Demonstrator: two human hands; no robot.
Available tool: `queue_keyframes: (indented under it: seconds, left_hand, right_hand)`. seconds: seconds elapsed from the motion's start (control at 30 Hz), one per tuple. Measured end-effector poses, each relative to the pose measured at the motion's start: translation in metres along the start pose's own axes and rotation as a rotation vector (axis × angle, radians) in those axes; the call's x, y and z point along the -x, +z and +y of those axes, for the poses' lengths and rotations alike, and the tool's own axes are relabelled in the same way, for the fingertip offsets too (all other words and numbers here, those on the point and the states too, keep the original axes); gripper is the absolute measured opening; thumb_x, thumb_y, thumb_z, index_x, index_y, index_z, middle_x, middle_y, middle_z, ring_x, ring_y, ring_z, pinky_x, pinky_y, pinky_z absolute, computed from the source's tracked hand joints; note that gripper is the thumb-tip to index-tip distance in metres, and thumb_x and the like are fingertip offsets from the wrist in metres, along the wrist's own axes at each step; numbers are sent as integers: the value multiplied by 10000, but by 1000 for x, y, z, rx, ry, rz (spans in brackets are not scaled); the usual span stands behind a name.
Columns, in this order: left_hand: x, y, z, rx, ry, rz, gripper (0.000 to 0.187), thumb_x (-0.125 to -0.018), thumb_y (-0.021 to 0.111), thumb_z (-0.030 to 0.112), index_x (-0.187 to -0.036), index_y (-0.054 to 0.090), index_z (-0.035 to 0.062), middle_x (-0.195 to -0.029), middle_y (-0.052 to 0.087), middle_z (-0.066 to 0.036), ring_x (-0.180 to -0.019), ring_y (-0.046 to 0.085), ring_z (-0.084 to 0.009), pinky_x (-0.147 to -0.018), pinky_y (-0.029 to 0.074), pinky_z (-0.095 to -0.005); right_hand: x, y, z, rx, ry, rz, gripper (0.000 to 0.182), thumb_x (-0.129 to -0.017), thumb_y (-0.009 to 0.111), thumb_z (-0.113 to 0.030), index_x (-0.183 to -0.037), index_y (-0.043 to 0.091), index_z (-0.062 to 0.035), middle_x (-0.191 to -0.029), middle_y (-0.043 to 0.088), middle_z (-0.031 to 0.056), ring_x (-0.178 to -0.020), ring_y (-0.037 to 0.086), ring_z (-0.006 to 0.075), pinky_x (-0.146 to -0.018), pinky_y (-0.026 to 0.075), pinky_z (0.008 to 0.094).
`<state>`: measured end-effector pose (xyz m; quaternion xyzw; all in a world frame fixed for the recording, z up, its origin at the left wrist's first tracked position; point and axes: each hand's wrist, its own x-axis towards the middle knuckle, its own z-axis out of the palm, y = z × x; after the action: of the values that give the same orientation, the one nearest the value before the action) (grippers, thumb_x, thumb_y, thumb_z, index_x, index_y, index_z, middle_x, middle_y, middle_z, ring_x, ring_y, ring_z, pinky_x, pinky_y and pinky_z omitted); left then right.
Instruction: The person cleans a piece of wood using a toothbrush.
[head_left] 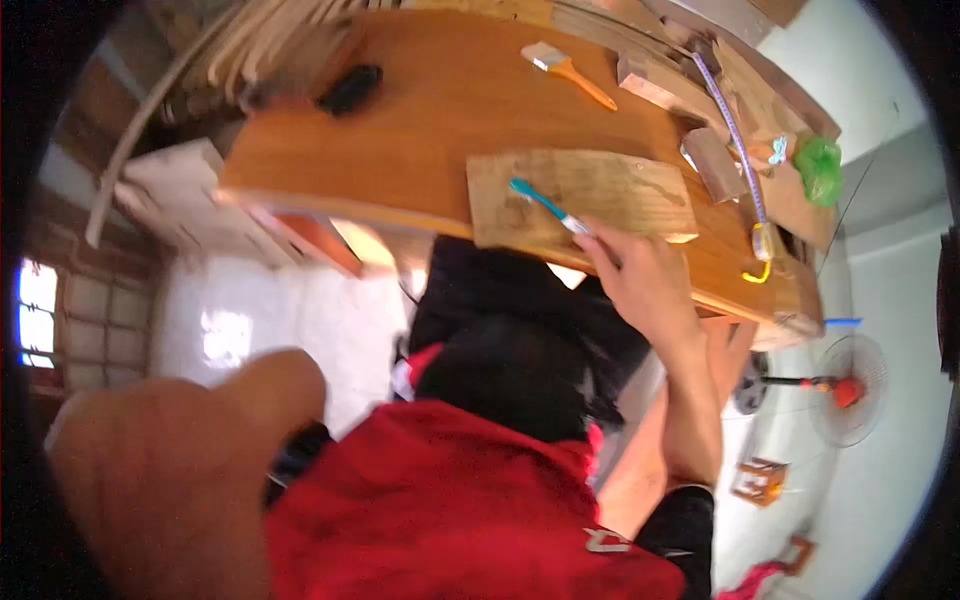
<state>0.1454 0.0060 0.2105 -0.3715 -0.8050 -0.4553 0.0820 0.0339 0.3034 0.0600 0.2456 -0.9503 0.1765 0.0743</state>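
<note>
My right hand (635,275) is closed round the handle of a toothbrush (543,198) with a teal head and neck. The brush head lies over a light wooden board (620,185) with dark stains, at the front edge of the table. My left hand (180,440) looms large and blurred at the lower left, raised close to the camera. Its fingers are not distinguishable.
On the brown table (440,90) are a paintbrush (570,73), a dark object (350,90), wood blocks (713,163), an extended tape measure (762,242) and a green plastic bag (820,170). Curved wood pieces (275,45) stand at back left; a fan (848,390) is at right.
</note>
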Motion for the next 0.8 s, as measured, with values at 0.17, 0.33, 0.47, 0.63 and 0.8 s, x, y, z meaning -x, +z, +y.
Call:
queue_keyframes:
  seconds: [0.17, 0.33, 0.47, 0.63, 0.8]
  left_hand:
    - [-15, -9, 18, 145, -91, -111, 769, -812, 865, 428, -1403, 599, 13, -1479, 593, -183, -1392, 535, -336, -1173, 407, -477]
    - [-15, -15, 23, 277, -156, -112, 725, -808, 868, 393, -1365, 603, 12, -1439, 603, -174, -1356, 549, -326, -1157, 421, -471]
    - [-15, -25, 28, 319, -182, -119, 690, -804, 870, 364, -1335, 607, 12, -1406, 611, -166, -1326, 560, -319, -1144, 433, -465]
    - [-15, -28, 32, 369, -220, -114, 646, -800, 873, 329, -1297, 611, 11, -1366, 620, -156, -1290, 573, -309, -1127, 447, -459]
    - [-17, -36, 32, 399, -218, -126, 603, -795, 875, 294, -1259, 615, 10, -1326, 630, -147, -1253, 587, -299, -1111, 461, -452]
  right_hand:
    - [-4, -2, 4, -82, 63, 17, 281, -1028, 716, -379, -1173, 822, -163, -808, 751, 178, -731, 726, 425, -652, 574, 518]
    - [-3, -7, 9, -80, 143, 0, 275, -1028, 715, -366, -1178, 832, -168, -860, 765, 196, -782, 745, 420, -728, 591, 525]
    - [-13, -11, 34, 67, 252, 49, 288, -1032, 707, -351, -1174, 832, -134, -895, 775, 209, -847, 752, 428, -752, 589, 522]
    - [-17, -22, 10, -32, 222, -20, 298, -1045, 693, -351, -1172, 823, -115, -872, 754, 223, -829, 740, 438, -740, 582, 521]
    - [-35, -23, 24, 37, 217, 25, 263, -1041, 700, -345, -1189, 824, -167, -846, 751, 210, -810, 736, 445, -737, 584, 525]
